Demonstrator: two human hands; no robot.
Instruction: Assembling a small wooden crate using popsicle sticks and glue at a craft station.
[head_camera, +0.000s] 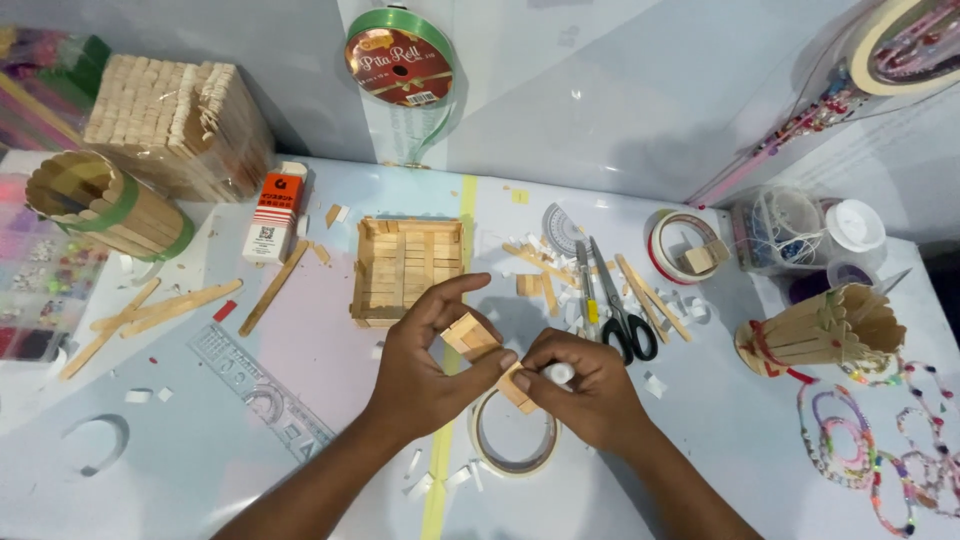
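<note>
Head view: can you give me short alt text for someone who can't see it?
Two hands meet over a craft table: the left hand pinches a small wooden stick piece, and the right hand holds a small white object against it. Behind them sit a shallow stick tray and scissors.

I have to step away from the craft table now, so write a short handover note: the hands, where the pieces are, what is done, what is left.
Left hand: pinching a small piece made of wooden sticks over the table.
Right hand: holding a second stick piece and a small white tube.
Behind the hands: an open stick box. Scissors and loose stick offcuts lie to its right; a tape ring lies under the hands.
Done: the box looks assembled.
Left: the two held pieces are not yet joined.
</note>
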